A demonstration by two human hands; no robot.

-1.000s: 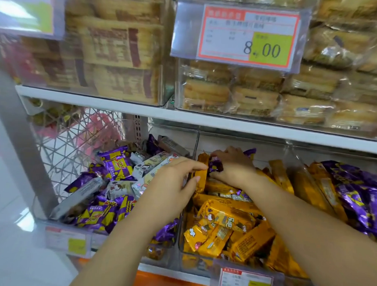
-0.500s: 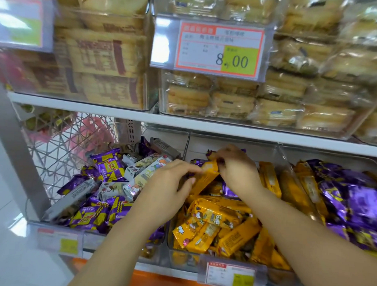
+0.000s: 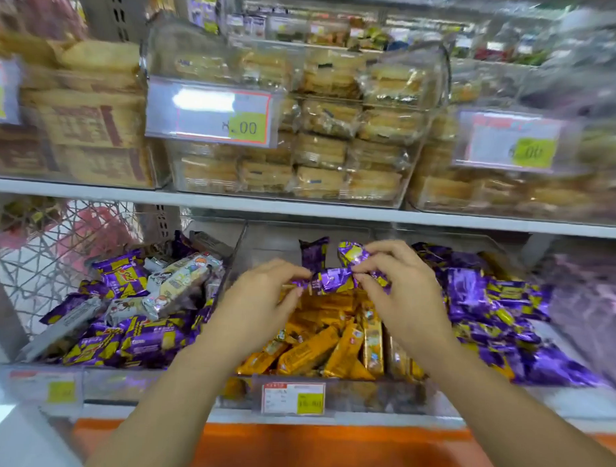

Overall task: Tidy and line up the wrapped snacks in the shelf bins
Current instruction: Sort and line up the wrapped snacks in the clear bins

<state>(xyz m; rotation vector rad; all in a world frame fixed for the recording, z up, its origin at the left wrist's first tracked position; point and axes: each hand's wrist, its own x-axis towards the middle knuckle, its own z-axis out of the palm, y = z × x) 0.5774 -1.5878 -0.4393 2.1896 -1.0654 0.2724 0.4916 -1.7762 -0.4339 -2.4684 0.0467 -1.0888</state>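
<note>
Shop shelving in two tiers forms the background, with clear bins of wrapped snacks along the lower shelf [image 3: 328,417]. Thumb and fingers [image 3: 293,274] of the left hand [image 3: 259,301] pinch one crimped end of a purple snack [image 3: 329,282], and the fingers [image 3: 366,268] of the right hand [image 3: 402,299] are clamped on the other end. The purple snack is held crosswise, just above the rear half of the middle bin [image 3: 371,392]. Gripping both ends probably serves to lift the pack level and clear of the pile beneath.

A second purple wrapper [image 3: 351,252] lies against the right forefinger; whether it is gripped cannot be told. One more purple pack [image 3: 313,251] stands upright at the back of the middle bin.

Below the hands, the middle bin holds orange snacks [image 3: 330,346], most lying lengthwise front to back, though some are askew. The purple packs therefore appear to be strays here, which would explain their removal.

A price tag [image 3: 292,397] is fixed to the front wall of the middle bin. The bin to the left of the middle bin [image 3: 126,384] holds a jumble of purple and white packs [image 3: 150,308]. The bin to its right holds purple packs [image 3: 489,309] that look like the one held, so it is the likely destination.

Above the middle bin, an upper shelf [image 3: 300,209] carries clear boxes of pale pastries [image 3: 323,150].
</note>
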